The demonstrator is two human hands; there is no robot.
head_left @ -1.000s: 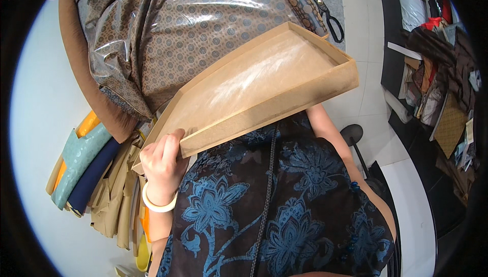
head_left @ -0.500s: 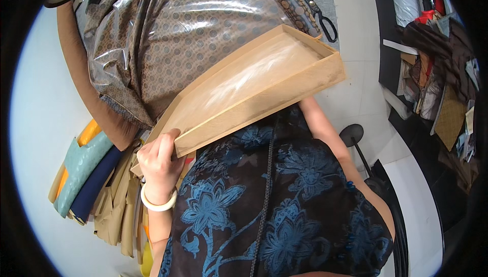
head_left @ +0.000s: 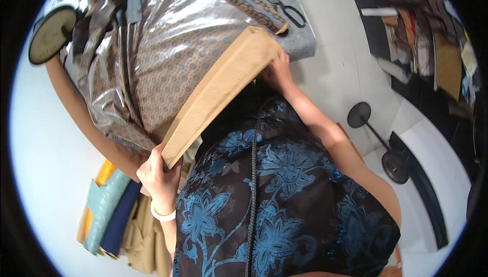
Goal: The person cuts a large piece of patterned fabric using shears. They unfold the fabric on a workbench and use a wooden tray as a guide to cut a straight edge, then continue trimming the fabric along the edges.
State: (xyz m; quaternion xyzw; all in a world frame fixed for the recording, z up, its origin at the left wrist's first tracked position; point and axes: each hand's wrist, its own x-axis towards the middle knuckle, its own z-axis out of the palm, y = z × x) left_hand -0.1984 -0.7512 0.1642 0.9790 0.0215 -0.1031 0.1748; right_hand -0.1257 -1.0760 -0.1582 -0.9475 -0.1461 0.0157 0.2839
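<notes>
A shallow wooden tray with low side walls is tilted up, so mostly its long near side shows and its inside is hidden. My left hand is closed round its lower left corner. At its upper right end my right hand grips it, partly hidden behind the wood. Beyond the tray lies a brown patterned fabric under shiny clear plastic.
Black-handled scissors lie on a grey padded surface at the far right. Rolled cloths stand at the left. A dark stand with a round base is on the floor at right, with piled fabrics beyond.
The tray has tipped steeper, hiding its inside, and its right end has swung left. My right hand has come into sight at that end. The view has shifted.
</notes>
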